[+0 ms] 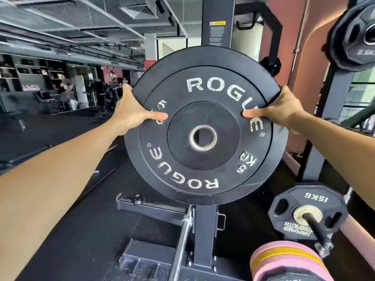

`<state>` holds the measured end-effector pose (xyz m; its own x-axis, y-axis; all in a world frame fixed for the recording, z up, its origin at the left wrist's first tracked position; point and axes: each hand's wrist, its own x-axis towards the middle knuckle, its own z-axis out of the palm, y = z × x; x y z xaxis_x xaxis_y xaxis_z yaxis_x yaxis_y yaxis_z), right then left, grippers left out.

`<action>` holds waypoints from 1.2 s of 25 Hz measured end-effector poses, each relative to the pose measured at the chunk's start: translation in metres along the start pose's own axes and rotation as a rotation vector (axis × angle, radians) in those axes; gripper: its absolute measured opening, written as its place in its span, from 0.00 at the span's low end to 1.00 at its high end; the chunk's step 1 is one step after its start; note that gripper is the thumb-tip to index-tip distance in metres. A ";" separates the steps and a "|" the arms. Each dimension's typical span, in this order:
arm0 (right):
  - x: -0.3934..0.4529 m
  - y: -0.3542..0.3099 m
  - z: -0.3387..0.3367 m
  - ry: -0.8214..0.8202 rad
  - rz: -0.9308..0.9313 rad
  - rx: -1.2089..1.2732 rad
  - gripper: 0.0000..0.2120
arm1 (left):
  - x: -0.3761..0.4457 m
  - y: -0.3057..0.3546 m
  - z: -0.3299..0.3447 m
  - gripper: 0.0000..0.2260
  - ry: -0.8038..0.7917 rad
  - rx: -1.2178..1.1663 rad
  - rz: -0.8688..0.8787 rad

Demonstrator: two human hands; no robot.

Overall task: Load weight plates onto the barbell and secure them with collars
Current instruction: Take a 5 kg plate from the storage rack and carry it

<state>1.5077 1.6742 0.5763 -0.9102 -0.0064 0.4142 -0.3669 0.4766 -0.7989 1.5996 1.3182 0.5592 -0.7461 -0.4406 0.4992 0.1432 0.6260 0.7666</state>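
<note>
A black 5 kg bumper plate (205, 163) with white ROGUE lettering fills the middle of the head view, held upright and facing me in front of a rack upright. My left hand (132, 110) grips its left rim, thumb across the face. My right hand (280, 110) grips the right rim the same way. Through the plate's steel centre hole (203, 137) I see only the dark upright behind. A steel bar (182, 238) runs along the floor below the plate, from the rack base toward me.
A black rack upright (205, 230) stands directly behind the plate. A 15 kg plate (306, 211) sits on a storage peg at lower right, a pink plate (284, 262) below it. A 2.5 kg plate (357, 37) hangs at upper right. Black rubber floor spreads left.
</note>
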 end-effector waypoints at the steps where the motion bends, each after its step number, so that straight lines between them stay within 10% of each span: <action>1: 0.010 0.003 0.011 0.007 -0.003 -0.004 0.49 | 0.011 -0.009 0.002 0.45 -0.004 0.009 -0.005; 13: 0.007 0.045 0.100 0.047 0.031 -0.025 0.54 | 0.039 -0.103 0.016 0.44 -0.073 0.009 0.005; 30: -0.224 0.238 0.245 0.059 0.004 -0.104 0.56 | -0.176 -0.363 0.059 0.45 -0.095 -0.072 0.054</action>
<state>1.5767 1.5744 0.1865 -0.8974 0.0460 0.4387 -0.3388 0.5651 -0.7522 1.6405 1.2061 0.1691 -0.7939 -0.3419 0.5028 0.2289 0.5981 0.7681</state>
